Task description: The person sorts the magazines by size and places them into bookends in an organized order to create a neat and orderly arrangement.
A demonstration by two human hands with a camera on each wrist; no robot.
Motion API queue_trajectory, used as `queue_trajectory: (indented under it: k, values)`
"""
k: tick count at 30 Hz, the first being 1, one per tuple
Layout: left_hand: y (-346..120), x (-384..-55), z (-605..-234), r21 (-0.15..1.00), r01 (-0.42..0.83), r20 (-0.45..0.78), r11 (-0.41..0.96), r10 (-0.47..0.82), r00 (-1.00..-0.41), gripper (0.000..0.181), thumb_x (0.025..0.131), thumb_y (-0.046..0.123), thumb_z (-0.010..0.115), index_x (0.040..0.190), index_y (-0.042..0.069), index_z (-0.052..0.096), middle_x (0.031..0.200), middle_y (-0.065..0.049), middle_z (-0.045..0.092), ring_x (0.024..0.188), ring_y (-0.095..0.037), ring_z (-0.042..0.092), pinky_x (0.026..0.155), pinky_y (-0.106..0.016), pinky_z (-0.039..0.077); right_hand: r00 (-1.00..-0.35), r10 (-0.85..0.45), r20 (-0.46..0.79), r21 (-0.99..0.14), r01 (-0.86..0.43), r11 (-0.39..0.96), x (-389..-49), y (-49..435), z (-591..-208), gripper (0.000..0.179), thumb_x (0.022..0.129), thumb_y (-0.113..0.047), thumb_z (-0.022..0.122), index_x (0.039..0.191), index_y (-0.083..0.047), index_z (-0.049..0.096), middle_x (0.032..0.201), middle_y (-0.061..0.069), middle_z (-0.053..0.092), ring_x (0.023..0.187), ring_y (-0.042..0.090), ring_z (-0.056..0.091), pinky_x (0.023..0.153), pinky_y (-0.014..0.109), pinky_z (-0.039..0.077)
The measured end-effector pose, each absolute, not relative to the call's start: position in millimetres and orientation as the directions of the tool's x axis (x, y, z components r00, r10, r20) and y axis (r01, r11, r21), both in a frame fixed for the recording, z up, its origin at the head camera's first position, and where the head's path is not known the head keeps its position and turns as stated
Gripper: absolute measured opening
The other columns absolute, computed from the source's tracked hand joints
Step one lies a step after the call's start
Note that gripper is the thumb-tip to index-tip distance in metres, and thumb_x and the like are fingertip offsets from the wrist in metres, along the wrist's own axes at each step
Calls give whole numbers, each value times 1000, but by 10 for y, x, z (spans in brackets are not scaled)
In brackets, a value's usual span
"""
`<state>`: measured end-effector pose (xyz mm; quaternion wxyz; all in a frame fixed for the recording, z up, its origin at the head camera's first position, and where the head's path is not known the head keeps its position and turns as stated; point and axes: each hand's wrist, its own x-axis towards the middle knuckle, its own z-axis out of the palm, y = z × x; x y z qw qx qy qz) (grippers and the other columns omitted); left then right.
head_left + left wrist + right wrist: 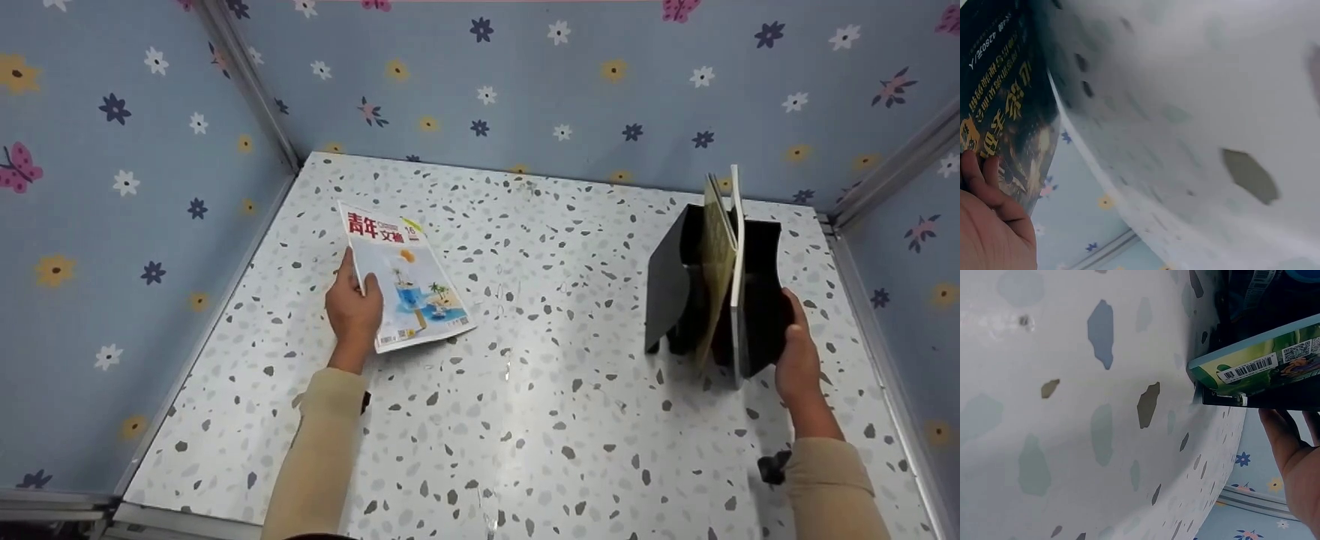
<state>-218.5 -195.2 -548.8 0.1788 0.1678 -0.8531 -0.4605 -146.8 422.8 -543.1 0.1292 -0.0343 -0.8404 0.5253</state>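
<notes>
On the left in the head view, my left hand pinches the left edge of a magazine, thumb on the illustrated cover. Its dark back cover with gold lettering faces the left wrist view, with fingers spread against it. My right hand rests against the outer right side of a black magazine holder. Two thin books stand upright in the holder: a yellowish one and a white-edged one. The right wrist view shows a green cover with a barcode just above the hand.
A white speckled table lies under everything. Blue flowered panels enclose it at the back and both sides. The holder stands near the table's right edge.
</notes>
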Motion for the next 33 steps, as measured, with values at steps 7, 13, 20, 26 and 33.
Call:
queue_trajectory:
  k: [7, 13, 20, 26, 33]
  values:
    - [-1747, -2176, -5336, 777, 73, 381, 626, -375, -845, 54, 94, 18, 55, 147, 15, 42, 73, -12, 71, 46, -5, 45, 42, -25, 27, -961, 193, 198, -879, -87, 469, -1467, 4235, -5443, 51, 105, -42, 20, 154, -29, 25, 159, -6, 25, 141, 12, 25, 112, 25, 17]
    - [-1603, -2155, -5217, 711, 169, 490, 683, -309, -815, 52, 94, 17, 55, 145, 14, 45, 45, -4, 45, 37, -7, 25, 40, -27, 22, -961, 187, 202, -882, -95, 462, -1446, 4191, -5381, 51, 106, -37, 20, 154, -22, 24, 160, 4, 22, 143, 14, 23, 114, 26, 15]
    - [-1457, -2122, -5128, 659, 275, 597, 700, -264, -758, 52, 92, 13, 58, 143, 12, 48, 45, -5, 47, 36, -4, 26, 39, -24, 22, -972, 182, 151, -894, -55, 445, -1456, 4194, -5377, 52, 105, -44, 19, 155, -29, 21, 162, 3, 17, 145, 17, 19, 117, 31, 12]
    - [-1282, -2063, -5077, 633, 333, 649, 699, -245, -720, 51, 91, 13, 59, 141, 8, 50, 47, -5, 50, 38, -6, 30, 39, -23, 24, -968, 182, 172, -867, -61, 494, -1461, 4201, -5380, 51, 105, -41, 17, 154, -30, 21, 161, 4, 19, 144, 18, 21, 116, 33, 14]
    - [-1036, -1992, -5041, 614, 416, 707, 671, -234, -667, 50, 89, 11, 61, 138, 5, 52, 44, -3, 42, 38, -3, 27, 38, -22, 24, -967, 159, 197, -883, -104, 458, -1466, 4231, -5424, 52, 105, -42, 19, 155, -27, 22, 161, -2, 20, 144, 12, 21, 115, 27, 14]
